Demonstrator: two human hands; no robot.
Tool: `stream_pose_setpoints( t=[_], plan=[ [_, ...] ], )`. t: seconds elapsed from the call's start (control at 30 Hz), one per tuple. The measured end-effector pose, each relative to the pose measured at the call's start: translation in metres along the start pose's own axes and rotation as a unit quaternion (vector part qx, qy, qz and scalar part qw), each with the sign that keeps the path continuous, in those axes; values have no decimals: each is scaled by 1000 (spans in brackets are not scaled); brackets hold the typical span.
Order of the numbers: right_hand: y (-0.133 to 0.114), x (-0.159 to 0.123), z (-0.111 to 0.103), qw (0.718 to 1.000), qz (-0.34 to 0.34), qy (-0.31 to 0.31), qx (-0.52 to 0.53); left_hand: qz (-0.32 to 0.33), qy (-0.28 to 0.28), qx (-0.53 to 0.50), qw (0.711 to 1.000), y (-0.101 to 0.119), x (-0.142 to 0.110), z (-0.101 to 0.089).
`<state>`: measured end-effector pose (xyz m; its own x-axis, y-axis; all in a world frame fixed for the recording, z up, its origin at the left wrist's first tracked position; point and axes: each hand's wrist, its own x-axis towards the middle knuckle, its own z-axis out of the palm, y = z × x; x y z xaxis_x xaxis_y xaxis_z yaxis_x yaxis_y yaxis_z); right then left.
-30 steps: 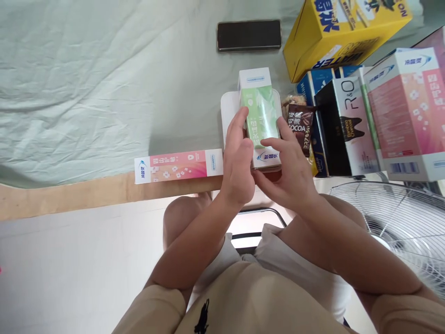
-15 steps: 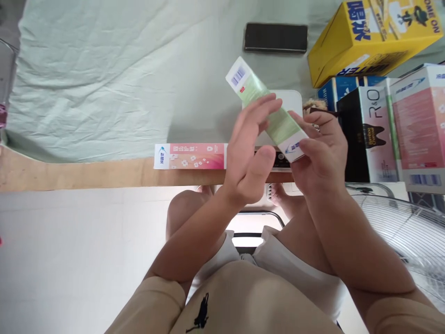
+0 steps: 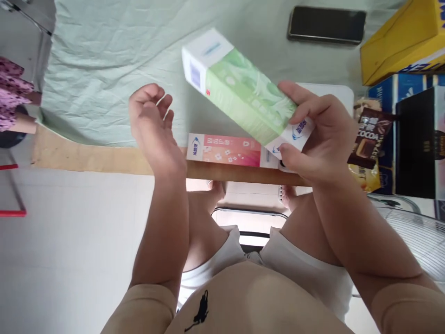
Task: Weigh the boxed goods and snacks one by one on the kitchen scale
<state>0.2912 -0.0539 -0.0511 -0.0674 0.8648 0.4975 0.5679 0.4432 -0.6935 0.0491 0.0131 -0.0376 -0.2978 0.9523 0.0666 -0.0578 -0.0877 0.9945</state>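
A green and white toothpaste box [image 3: 250, 93] is held up at a slant over the table, its barcoded end toward the upper left. My right hand [image 3: 323, 134] grips its lower right end between the thumb and fingers. Off to the left, my left hand [image 3: 153, 125] is raised above the table's front edge with nothing in it, its fingers loosely bent and apart. Below the green box, a pink toothpaste box [image 3: 225, 150] lies along the wooden edge. A white object [image 3: 333, 93] is partly covered behind my right hand.
A black phone [image 3: 327, 25] lies at the back. On the right stand a yellow box [image 3: 399, 41], a blue box [image 3: 410, 88], a black box [image 3: 415, 134] and a brown cocoa packet [image 3: 371, 137]. A fan [image 3: 413, 236] is below right. Pink spotted clothing [image 3: 14, 93] shows at far left.
My left hand has come away from the green box and moved left. My right hand keeps its hold, and the box has turned to show its broad front. The view has shifted left.
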Motion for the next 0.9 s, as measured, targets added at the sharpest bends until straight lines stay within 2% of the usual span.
stream_pose_setpoints(
  t=[0.07, 0.17, 0.27, 0.37, 0.53, 0.7, 0.77, 0.9],
  plan=[
    [-7, 8, 10, 999, -4, -38, 12, -28, -53, -45, 997, -6, 12, -8],
    [-14, 17, 21, 995, -38, -90, 15, -8, -102, -57, 993, -15, 22, -14],
    [-14, 27, 20, 992, -38, -114, -40, 35, -101, -23, 994, -21, 24, -13],
    [-9, 37, 12, 987, -3, -131, -96, 39, -94, -12, 995, -20, 22, -6],
    [-3, 47, 5, 975, 34, -156, -158, 27, -80, -24, 996, -18, 24, 4],
    [5, 42, 5, 966, 39, -210, -148, -35, -106, 60, 992, -23, 21, -10],
    [11, 38, 2, 964, 36, -209, -159, -45, -108, 84, 990, -27, 17, -18],
    [20, 31, -5, 963, 46, -155, -215, -44, -132, 78, 987, -37, 13, -25]
  ],
)
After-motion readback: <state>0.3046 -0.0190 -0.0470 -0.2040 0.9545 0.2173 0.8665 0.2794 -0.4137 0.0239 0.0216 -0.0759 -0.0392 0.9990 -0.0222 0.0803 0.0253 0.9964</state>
